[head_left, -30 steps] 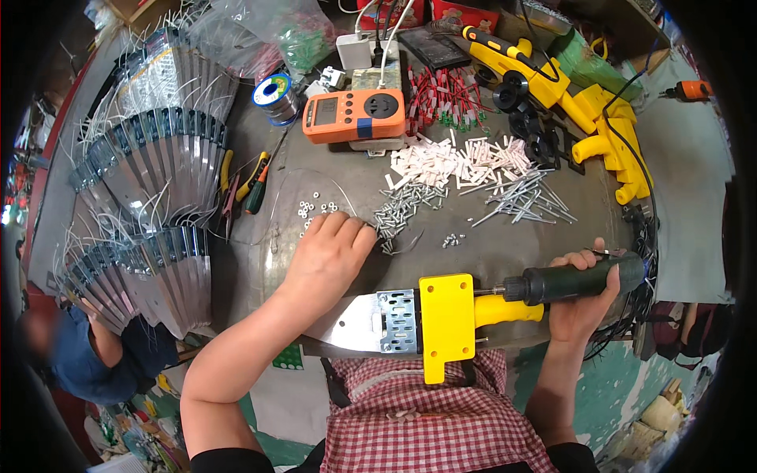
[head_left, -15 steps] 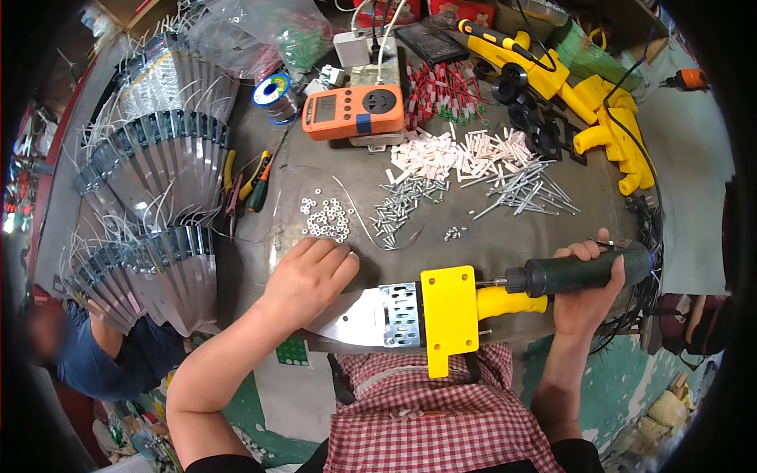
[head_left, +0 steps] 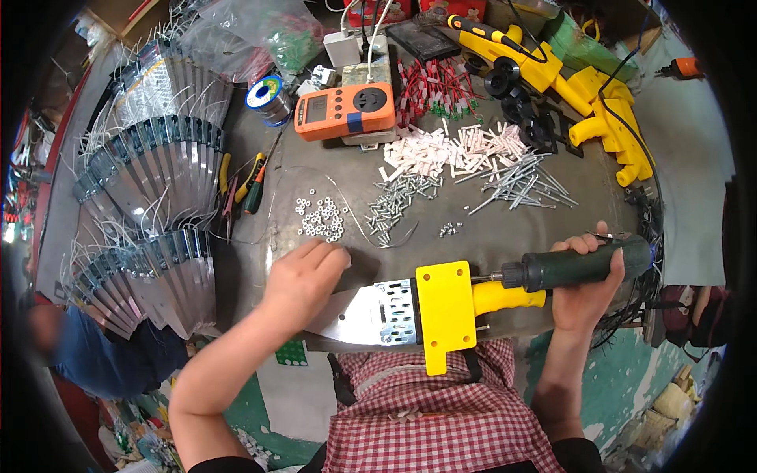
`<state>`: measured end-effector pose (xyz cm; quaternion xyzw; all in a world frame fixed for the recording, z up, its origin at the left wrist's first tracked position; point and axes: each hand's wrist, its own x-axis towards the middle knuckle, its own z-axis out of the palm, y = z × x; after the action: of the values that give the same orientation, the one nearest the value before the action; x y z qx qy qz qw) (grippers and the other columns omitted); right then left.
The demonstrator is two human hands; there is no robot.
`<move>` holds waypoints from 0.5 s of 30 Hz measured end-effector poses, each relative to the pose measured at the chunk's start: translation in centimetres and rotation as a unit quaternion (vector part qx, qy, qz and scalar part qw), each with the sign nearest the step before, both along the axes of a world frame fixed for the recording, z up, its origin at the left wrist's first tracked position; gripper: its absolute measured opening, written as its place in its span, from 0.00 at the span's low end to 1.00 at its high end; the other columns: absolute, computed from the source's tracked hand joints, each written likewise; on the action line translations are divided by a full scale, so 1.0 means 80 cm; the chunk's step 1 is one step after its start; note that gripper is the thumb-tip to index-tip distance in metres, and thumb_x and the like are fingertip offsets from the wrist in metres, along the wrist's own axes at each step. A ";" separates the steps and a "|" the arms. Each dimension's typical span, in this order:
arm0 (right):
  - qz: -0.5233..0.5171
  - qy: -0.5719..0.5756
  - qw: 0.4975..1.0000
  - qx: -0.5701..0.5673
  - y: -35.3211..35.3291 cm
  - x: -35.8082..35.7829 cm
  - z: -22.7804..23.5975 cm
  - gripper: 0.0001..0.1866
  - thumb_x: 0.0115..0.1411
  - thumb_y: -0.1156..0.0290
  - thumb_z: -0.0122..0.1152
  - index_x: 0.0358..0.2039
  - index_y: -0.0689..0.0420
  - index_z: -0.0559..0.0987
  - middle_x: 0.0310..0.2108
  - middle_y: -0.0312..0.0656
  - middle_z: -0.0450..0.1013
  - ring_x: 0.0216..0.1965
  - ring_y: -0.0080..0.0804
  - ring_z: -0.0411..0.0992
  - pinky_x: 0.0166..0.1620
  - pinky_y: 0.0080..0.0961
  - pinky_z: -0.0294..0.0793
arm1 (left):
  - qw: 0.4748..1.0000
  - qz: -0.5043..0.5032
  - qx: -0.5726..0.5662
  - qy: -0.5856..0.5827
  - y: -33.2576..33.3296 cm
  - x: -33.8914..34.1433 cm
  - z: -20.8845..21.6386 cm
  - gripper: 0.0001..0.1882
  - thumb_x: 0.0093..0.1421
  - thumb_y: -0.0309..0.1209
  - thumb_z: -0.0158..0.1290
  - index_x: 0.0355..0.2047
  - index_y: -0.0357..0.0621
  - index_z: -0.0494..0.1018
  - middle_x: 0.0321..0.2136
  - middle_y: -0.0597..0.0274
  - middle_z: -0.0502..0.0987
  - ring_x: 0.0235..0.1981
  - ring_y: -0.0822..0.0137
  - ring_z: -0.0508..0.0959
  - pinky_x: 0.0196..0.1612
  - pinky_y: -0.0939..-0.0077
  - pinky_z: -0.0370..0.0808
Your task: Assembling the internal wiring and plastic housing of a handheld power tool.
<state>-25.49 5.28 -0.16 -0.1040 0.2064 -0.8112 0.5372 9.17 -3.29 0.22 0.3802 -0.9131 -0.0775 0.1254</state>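
Observation:
My right hand (head_left: 585,292) is wrapped round a dark green power screwdriver (head_left: 579,266), held level. The screwdriver's bit points left at the upper right edge of a yellow plastic housing (head_left: 445,306). That housing belongs to a pipe welding tool with a yellow handle (head_left: 509,300), a slotted metal bracket (head_left: 397,313) and a pointed metal plate (head_left: 347,317). A screw end (head_left: 482,326) sticks out below the handle. Just short of a pile of small nuts (head_left: 322,221), my left hand (head_left: 303,281) has its fingers curled together; whatever they pinch is too small to make out.
Short screws (head_left: 400,206), long screws (head_left: 524,183) and white sleeves (head_left: 418,154) lie beyond the tool. Farther back are an orange meter (head_left: 344,112), a solder spool (head_left: 269,100) and yellow housings (head_left: 611,130). Wired metal plates (head_left: 158,165) fan out at left, near another person's blue clothing (head_left: 118,355).
My left hand has drawn back slightly from the nuts, its fingers more bunched. The screwdriver stays at the housing in my right hand. The whole view has shifted a little.

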 end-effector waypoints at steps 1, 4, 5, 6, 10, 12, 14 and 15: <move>-0.002 0.000 1.000 -0.001 0.000 0.000 -0.001 0.22 0.61 0.60 0.53 0.52 0.56 0.65 0.33 0.36 0.63 0.38 0.28 0.64 0.53 0.35 0.63 | 1.000 -0.003 0.001 0.001 0.007 -0.006 0.001 0.12 0.42 0.19 0.57 0.28 0.42 0.69 0.29 0.60 0.75 0.35 0.60 0.75 0.34 0.70 0.74; -0.010 -0.006 1.000 0.003 0.000 0.001 -0.002 0.21 0.61 0.61 0.53 0.52 0.56 0.66 0.33 0.36 0.63 0.38 0.28 0.64 0.52 0.35 0.63 | 0.945 0.081 0.175 0.264 0.044 -0.040 0.004 0.12 0.44 0.16 0.60 0.25 0.42 0.69 0.32 0.63 0.77 0.37 0.65 0.75 0.40 0.72 0.72; -0.012 -0.013 1.000 0.005 0.000 0.002 -0.002 0.21 0.61 0.61 0.53 0.52 0.56 0.66 0.33 0.36 0.63 0.38 0.29 0.64 0.52 0.36 0.63 | 0.935 0.099 0.190 0.283 0.051 -0.046 -0.003 0.11 0.44 0.16 0.59 0.25 0.42 0.69 0.32 0.63 0.77 0.39 0.64 0.73 0.43 0.73 0.69; -0.012 -0.012 1.000 0.007 0.000 0.001 -0.002 0.21 0.61 0.61 0.53 0.52 0.56 0.66 0.33 0.36 0.63 0.38 0.29 0.64 0.52 0.36 0.63 | 0.931 0.119 0.194 0.286 0.054 -0.053 -0.006 0.10 0.45 0.16 0.58 0.25 0.43 0.70 0.32 0.63 0.77 0.39 0.65 0.72 0.44 0.72 0.68; -0.016 -0.019 1.000 0.015 0.001 0.001 -0.003 0.21 0.60 0.60 0.54 0.51 0.55 0.66 0.33 0.36 0.63 0.38 0.29 0.64 0.52 0.35 0.64 | 0.939 0.127 0.161 0.276 0.055 -0.056 -0.012 0.09 0.45 0.18 0.57 0.26 0.43 0.71 0.32 0.65 0.77 0.40 0.65 0.71 0.47 0.70 0.65; -0.018 -0.022 0.999 0.014 0.003 0.003 -0.003 0.20 0.60 0.60 0.54 0.50 0.55 0.66 0.33 0.36 0.63 0.38 0.28 0.64 0.52 0.35 0.64 | 0.939 0.128 0.163 0.275 0.055 -0.056 -0.013 0.09 0.45 0.18 0.58 0.26 0.43 0.71 0.32 0.65 0.77 0.40 0.65 0.71 0.48 0.70 0.64; -0.012 -0.019 1.000 0.003 0.004 0.004 -0.004 0.20 0.59 0.61 0.55 0.48 0.55 0.67 0.32 0.36 0.63 0.37 0.28 0.64 0.52 0.35 0.64 | 0.939 0.128 0.165 0.274 0.056 -0.056 -0.014 0.09 0.45 0.18 0.58 0.26 0.43 0.71 0.32 0.66 0.77 0.40 0.65 0.71 0.48 0.70 0.64; -0.014 -0.019 1.000 0.004 0.004 0.004 -0.004 0.20 0.59 0.61 0.55 0.48 0.55 0.67 0.32 0.36 0.63 0.37 0.28 0.64 0.52 0.35 0.64 | 0.931 0.137 0.163 0.297 0.058 -0.057 -0.015 0.09 0.44 0.20 0.59 0.26 0.44 0.72 0.31 0.66 0.77 0.39 0.64 0.72 0.49 0.68 0.62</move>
<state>-25.21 5.56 -0.50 -0.0836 0.2003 -0.8195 0.5304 4.60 1.34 -1.00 0.4766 -0.7482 -0.3163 0.3363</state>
